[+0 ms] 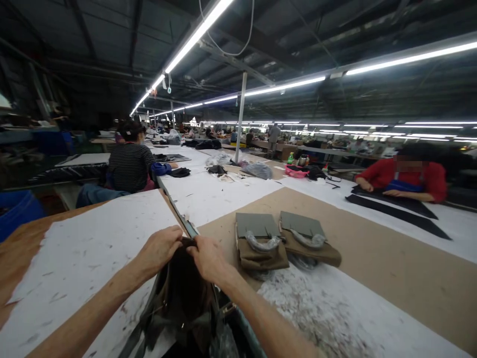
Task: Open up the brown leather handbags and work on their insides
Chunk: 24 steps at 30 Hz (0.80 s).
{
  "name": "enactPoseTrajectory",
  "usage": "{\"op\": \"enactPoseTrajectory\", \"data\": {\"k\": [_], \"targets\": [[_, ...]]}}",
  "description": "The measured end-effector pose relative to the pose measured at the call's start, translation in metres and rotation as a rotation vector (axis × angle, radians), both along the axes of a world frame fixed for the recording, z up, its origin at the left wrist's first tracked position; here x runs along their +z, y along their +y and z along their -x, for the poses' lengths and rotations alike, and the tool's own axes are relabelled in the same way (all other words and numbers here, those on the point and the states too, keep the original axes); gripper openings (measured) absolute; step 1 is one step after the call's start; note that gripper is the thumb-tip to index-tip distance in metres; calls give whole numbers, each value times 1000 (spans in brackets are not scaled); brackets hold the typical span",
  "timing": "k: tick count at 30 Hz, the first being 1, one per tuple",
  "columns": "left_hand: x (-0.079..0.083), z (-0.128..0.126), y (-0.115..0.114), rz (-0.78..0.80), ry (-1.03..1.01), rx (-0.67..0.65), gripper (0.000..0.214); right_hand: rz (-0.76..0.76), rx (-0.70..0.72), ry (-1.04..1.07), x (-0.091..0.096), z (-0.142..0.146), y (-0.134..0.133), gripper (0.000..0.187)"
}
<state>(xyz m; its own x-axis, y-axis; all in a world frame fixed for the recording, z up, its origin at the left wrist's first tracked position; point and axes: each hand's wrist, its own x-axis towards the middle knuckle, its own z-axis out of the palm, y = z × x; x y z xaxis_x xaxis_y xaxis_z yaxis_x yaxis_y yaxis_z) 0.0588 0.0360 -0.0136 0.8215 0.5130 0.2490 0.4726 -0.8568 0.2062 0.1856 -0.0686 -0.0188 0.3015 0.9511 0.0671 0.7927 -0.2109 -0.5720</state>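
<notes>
My left hand [160, 248] and my right hand [206, 257] are both closed on the top edge of a dark brown bag-like piece [182, 298] that hangs down between the two table tops in front of me. The fingers pinch its upper rim side by side, almost touching. Just to the right, two flat brown bags [261, 241] [307, 238] with grey flaps and plastic-wrapped handles lie on the brown board [372, 258]. Neither hand touches them.
White paper sheets [93, 248] cover the long tables. A person in a striped top [130, 166] sits at the far left, and a person in red [408, 179] works on black strips at the right. A blue bin [17, 211] stands left.
</notes>
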Motion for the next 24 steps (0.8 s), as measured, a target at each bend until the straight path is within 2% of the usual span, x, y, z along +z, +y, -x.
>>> {"op": "enactPoseTrajectory", "data": {"k": [4,9,13,24], "targets": [[-1,-2,1,1,-65,69,11,44,66,-36,1,-5,3,25],[2,-2,-4,24,-159,68,8,62,109,-26,-2,-13,7,23],[-2,-3,0,38,-141,116,7,54,136,-36,-6,-17,13,21],[-4,3,9,77,-224,148,10,18,77,-181,7,1,31,21]]}}
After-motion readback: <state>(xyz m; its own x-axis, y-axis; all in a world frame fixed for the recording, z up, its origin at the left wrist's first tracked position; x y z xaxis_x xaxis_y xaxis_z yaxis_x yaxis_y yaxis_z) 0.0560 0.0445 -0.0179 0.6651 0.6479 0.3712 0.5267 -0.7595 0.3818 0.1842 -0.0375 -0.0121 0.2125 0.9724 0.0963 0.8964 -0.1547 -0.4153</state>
